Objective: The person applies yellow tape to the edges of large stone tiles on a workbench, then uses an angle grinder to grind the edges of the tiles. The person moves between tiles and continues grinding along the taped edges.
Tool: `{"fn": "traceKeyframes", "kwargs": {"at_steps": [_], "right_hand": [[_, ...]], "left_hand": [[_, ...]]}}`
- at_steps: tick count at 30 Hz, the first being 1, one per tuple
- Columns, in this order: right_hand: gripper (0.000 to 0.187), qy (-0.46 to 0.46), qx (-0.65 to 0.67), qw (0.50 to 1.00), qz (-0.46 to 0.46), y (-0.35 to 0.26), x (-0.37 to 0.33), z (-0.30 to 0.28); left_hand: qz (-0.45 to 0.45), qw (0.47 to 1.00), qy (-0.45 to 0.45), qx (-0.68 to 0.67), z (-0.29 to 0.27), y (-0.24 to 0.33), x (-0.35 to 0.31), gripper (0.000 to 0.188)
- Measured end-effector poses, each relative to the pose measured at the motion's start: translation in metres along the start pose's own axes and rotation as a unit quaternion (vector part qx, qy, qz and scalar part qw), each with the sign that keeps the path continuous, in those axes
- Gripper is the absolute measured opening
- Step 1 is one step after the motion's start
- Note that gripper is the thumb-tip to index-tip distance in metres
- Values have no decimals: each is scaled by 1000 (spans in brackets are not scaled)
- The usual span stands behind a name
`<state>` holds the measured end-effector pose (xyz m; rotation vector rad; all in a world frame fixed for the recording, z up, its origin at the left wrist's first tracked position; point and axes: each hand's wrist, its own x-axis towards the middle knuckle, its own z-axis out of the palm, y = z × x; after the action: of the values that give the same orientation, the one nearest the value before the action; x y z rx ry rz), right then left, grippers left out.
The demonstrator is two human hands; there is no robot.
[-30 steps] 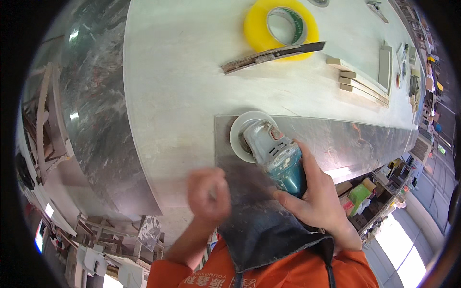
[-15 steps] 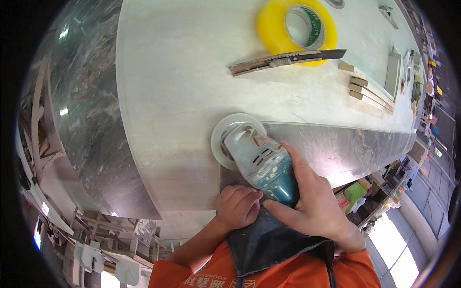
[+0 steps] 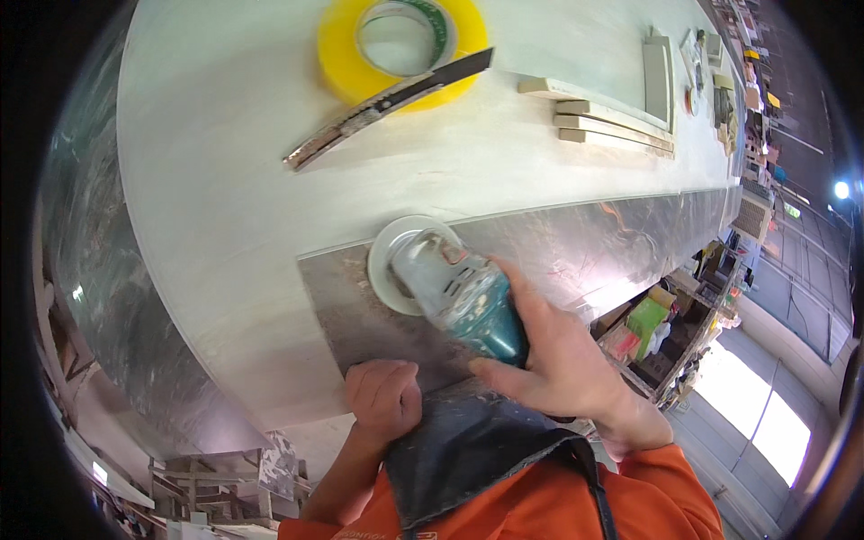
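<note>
knife (image 3: 382, 103) lies across tape (image 3: 340, 54), whose top is cut off. left hand (image 3: 385, 396): fingers curled closed at the strip's (image 3: 540, 236) near left corner, palm hidden. grinder (image 3: 477, 306): over the strip's left end, contact hidden, gripped by right hand (image 3: 576, 364). shelf (image 3: 630, 373) holds a green packet (image 3: 644, 322); deeper contents indistinct.

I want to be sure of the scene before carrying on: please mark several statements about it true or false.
1. The right grip holds the grinder. True.
2. The left grip is spread flat. False: the left grip is curled closed.
3. The knife crosses part of the yellow tape roll in view. True.
4. The wooden strips lie left of that roll. False: the wooden strips are to its right.
5. A dark slab lies under the grinder. True.
</note>
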<state>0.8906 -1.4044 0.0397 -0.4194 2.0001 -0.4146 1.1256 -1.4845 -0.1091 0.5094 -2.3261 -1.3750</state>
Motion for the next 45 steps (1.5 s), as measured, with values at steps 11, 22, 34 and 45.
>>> {"fn": "traceKeyframes", "kwargs": {"at_steps": [11, 22, 34, 45], "right_hand": [[97, 110, 11, 992, 57, 105, -30, -64], [90, 177, 32, 983, 43, 250, -52, -162], [92, 278, 80, 943, 162, 374, -76, -255], [92, 324, 97, 928, 156, 411, -93, -271]], "left_hand": [[4, 994, 1, 111, 12, -1, -7, 20], [-142, 944, 44, 295, 30, 11, -15, 24], [-232, 921, 115, 293, 19, -17, -26, 32], [-251, 903, 98, 334, 22, -10, -10, 39]]}}
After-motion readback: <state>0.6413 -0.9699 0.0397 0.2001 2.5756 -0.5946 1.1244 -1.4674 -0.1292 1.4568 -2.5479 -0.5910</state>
